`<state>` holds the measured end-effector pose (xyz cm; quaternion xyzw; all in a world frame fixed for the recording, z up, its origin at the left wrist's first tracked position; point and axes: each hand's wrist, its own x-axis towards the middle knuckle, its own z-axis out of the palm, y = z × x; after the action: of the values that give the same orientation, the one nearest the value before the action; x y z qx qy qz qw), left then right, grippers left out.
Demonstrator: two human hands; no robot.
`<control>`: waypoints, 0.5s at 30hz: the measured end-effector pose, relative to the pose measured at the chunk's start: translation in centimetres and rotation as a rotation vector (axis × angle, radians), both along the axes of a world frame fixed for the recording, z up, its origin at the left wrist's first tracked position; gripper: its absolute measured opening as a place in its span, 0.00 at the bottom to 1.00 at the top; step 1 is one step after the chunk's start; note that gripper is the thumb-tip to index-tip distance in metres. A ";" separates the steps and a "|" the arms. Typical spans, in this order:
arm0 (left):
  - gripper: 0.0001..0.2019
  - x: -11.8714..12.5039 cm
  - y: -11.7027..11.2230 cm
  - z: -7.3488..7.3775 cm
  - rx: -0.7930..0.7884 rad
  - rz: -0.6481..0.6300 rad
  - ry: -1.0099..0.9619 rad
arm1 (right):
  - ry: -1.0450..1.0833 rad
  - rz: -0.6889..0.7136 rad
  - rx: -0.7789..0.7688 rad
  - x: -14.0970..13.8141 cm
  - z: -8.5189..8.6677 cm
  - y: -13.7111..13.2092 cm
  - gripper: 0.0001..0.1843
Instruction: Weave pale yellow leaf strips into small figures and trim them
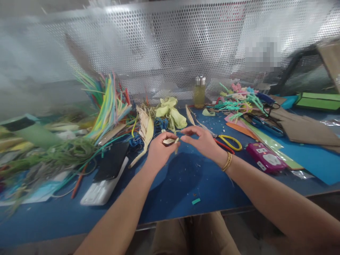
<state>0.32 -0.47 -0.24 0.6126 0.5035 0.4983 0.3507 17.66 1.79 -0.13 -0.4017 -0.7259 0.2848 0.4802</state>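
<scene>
Above the middle of the blue table my left hand point(161, 148) pinches a small pale, leaf-like husk piece point(169, 141) between thumb and fingers. My right hand point(201, 140), wearing a gold bracelet, comes at it from the other side. Its thumb and forefinger are bent with a gap between them, their tips near the piece but seemingly not closed on it. Left of my hands lies a larger dried husk point(145, 131). Just beyond stands a pale yellow-green flower shape point(170, 111). Red and yellow-handled scissors point(230, 142) lie beside my right wrist.
A dark phone point(111, 161) rests on a white box point(105, 191) at left, near bundled coloured stems point(106, 109) and green fibre point(71, 152). A bottle point(199, 92) stands by the perforated metal screen point(180, 46). At right are a magenta case point(265, 158) and cardboard point(309, 131).
</scene>
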 end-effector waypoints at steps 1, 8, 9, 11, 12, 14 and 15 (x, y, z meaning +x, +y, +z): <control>0.10 0.0 0.0 -0.1 0.045 0.003 0.045 | -0.050 -0.010 0.087 0.1 0.2 -0.1 0.14; 0.09 0.0 0.2 -0.1 0.106 0.073 0.133 | -0.221 0.044 0.277 0.1 0.8 -0.8 0.19; 0.09 0.0 0.2 -0.1 0.108 0.090 0.141 | -0.207 0.064 0.288 0.1 0.7 -0.8 0.20; 0.09 -0.1 0.2 -0.1 0.137 0.085 0.161 | -0.167 0.094 0.291 0.0 0.5 -0.7 0.17; 0.09 -0.1 0.2 -0.1 0.158 0.068 0.172 | -0.143 0.103 0.277 -0.1 0.3 -0.6 0.13; 0.09 0.0 0.2 -0.1 0.185 0.036 0.201 | -0.078 0.110 0.219 -0.3 0.0 -0.3 0.05; 0.10 0.1 0.1 -0.2 0.180 0.025 0.210 | -0.042 0.110 0.181 -0.4 -0.2 -0.2 0.05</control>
<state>0.43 -0.34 -0.39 0.6840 0.4983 0.4790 0.2334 17.31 1.63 -0.30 -0.3220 -0.7797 0.2353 0.4828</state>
